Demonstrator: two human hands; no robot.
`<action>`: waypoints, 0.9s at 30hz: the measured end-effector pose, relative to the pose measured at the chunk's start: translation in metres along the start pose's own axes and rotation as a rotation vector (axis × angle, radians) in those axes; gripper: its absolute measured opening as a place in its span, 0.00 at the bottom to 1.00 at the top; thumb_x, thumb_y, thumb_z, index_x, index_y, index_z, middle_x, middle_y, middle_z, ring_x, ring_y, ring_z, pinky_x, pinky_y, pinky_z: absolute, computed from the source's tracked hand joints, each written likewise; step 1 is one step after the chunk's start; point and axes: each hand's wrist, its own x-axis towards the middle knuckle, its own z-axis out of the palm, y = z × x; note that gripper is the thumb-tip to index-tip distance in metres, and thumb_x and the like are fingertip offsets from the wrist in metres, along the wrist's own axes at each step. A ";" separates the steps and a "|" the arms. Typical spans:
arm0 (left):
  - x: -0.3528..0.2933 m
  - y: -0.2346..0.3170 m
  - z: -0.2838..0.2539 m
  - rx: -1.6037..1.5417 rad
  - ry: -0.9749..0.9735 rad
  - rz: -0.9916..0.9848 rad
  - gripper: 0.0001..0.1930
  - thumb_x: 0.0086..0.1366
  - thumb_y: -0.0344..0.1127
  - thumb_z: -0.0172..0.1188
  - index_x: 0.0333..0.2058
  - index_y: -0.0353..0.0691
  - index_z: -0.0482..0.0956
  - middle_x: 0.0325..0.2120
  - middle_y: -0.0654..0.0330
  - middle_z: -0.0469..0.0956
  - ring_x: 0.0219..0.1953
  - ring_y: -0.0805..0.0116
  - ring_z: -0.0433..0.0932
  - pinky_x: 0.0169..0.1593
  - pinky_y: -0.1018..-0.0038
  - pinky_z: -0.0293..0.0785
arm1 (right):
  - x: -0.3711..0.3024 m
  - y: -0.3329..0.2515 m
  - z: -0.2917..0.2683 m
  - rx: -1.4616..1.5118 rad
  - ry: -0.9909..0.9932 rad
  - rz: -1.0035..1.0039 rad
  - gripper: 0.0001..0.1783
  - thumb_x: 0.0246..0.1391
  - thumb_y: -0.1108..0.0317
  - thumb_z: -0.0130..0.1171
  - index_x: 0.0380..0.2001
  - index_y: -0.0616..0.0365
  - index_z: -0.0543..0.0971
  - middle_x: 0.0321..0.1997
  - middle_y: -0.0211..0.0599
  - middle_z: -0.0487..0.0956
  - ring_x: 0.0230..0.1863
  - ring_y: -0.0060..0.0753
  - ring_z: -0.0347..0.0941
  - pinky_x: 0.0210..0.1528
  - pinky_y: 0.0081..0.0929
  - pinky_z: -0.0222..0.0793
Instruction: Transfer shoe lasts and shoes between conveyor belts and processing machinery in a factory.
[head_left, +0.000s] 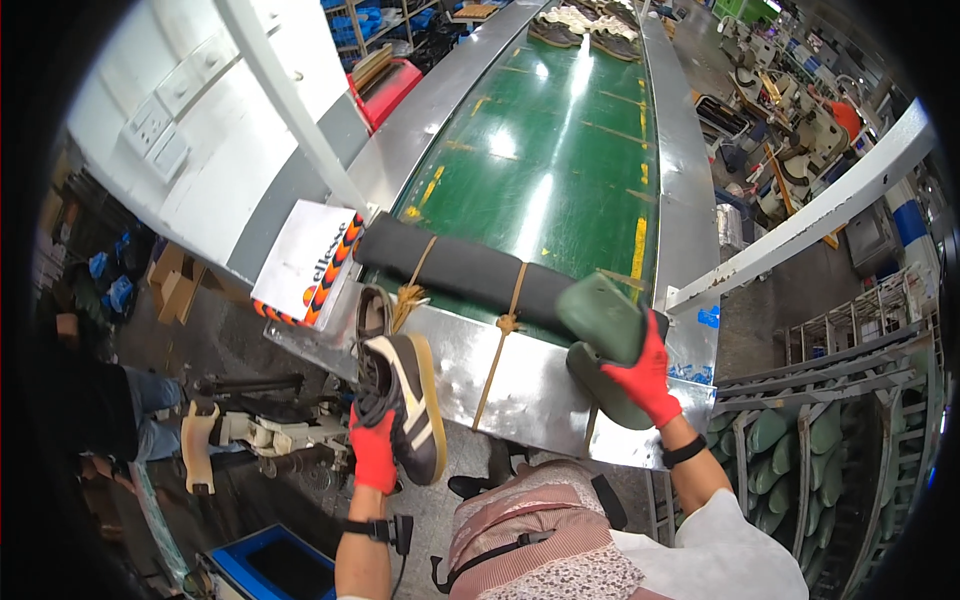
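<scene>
My left hand (373,449), in a red glove, is closed on a dark sneaker (408,405) with cream stripes and a tan sole. It hangs toe down beside the metal end of the conveyor. Behind it shows part of a second shoe (372,312); whether my hand also holds that one is unclear. Over the right part of the conveyor's end, my red-gloved right hand (648,372) is closed around a green shoe last (603,318). Just below it, a second green piece (608,388) of similar shape sits against the glove, partly hidden by my fingers.
A black padded roll (460,272), tied with cords, lies across the near end of the green conveyor belt (530,190). Several shoes (615,45) rest at its far end. A white shoebox (310,262) stands left. Racks of green lasts (768,432) stand right; a person (150,400) is at left.
</scene>
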 end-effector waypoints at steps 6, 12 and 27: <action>0.077 0.032 0.086 0.471 0.069 0.071 0.38 0.56 0.30 0.70 0.65 0.35 0.64 0.55 0.47 0.77 0.55 0.54 0.77 0.61 0.67 0.70 | -0.022 0.126 -0.004 -0.329 0.023 0.201 0.57 0.38 0.60 0.73 0.70 0.60 0.56 0.61 0.56 0.72 0.62 0.57 0.69 0.63 0.45 0.67; 0.093 0.053 0.115 1.201 0.002 -0.039 0.50 0.51 0.50 0.73 0.69 0.42 0.59 0.64 0.43 0.65 0.63 0.47 0.68 0.65 0.60 0.65 | -0.065 0.162 0.018 -0.384 -0.114 0.197 0.42 0.43 0.62 0.71 0.63 0.56 0.69 0.62 0.49 0.71 0.64 0.55 0.65 0.67 0.47 0.61; 0.166 0.071 0.084 1.779 -0.765 0.627 0.31 0.52 0.61 0.66 0.51 0.52 0.79 0.49 0.47 0.74 0.59 0.45 0.63 0.55 0.51 0.64 | -0.077 0.057 0.042 -0.396 -0.197 0.081 0.43 0.35 0.55 0.77 0.58 0.49 0.74 0.69 0.59 0.61 0.68 0.68 0.56 0.69 0.57 0.54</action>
